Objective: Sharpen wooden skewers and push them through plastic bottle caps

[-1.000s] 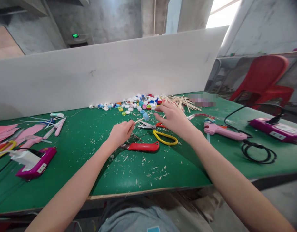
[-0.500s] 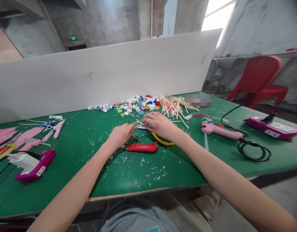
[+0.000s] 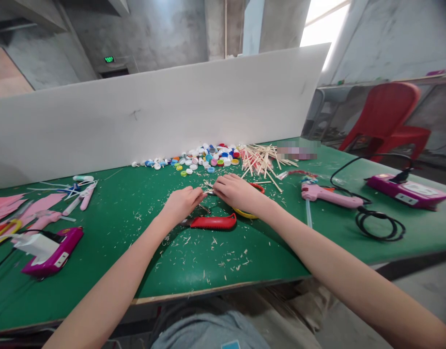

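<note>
My left hand (image 3: 183, 202) is closed, with its fingertips pinching one end of a thin wooden stick (image 3: 209, 191). My right hand (image 3: 234, 193) has curled fingers at the stick's other end, and their tips are partly hidden. Beneath the right hand and wrist lies a pair of scissors; its yellow handle loop (image 3: 244, 214) and red handle loop (image 3: 258, 187) show on either side. In front of both hands rests a red-handled utility knife (image 3: 213, 222), its blade end pointing left. Pale wood shavings (image 3: 223, 252) are scattered around the hands.
Coloured bottle caps (image 3: 208, 157) and a heap of wooden sticks (image 3: 262, 157) lie along a white board (image 3: 164, 116). On the right are a pink glue gun (image 3: 331, 196) and a purple power strip (image 3: 407, 190); another purple strip (image 3: 59, 252) is left, near pink sheets (image 3: 5, 206).
My right hand has lowered slightly and its fingers lie flatter around the stick. The scissors' red handle loop now shows beyond the wrist. My left hand has hardly moved.
</note>
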`<control>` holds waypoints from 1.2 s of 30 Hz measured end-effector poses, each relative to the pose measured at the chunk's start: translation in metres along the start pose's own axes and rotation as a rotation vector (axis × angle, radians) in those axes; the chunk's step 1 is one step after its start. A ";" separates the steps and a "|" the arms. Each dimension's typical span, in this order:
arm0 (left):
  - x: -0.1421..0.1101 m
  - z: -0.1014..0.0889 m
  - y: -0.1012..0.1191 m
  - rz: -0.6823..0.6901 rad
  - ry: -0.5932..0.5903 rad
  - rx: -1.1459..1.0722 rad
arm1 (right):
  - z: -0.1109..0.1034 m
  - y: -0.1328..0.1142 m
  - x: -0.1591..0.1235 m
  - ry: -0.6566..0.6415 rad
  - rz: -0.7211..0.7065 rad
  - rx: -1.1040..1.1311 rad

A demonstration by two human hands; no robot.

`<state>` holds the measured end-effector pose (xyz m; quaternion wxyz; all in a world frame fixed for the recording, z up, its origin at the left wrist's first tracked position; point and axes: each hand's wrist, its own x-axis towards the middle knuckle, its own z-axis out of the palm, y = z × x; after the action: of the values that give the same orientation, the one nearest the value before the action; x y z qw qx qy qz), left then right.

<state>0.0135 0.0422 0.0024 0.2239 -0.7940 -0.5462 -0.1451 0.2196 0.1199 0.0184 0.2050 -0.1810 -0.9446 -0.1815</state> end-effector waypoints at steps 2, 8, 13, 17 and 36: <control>0.000 -0.001 0.001 -0.029 -0.004 0.020 | 0.000 -0.001 0.000 -0.003 0.010 0.003; 0.001 -0.002 0.006 -0.097 -0.030 0.055 | -0.001 0.000 0.002 0.003 0.036 0.015; 0.001 0.000 0.006 -0.113 -0.014 0.076 | -0.003 -0.002 0.002 -0.007 0.057 0.044; 0.000 0.001 0.006 -0.133 -0.007 0.079 | -0.004 -0.003 0.002 -0.015 0.089 0.069; 0.004 0.002 0.020 -0.225 -0.022 0.061 | -0.004 -0.020 0.009 -0.045 0.401 0.319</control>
<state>0.0335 0.0404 -0.0016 0.2243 -0.7222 -0.6383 -0.1440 0.2050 0.1030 0.0202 0.2417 -0.3339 -0.9109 0.0183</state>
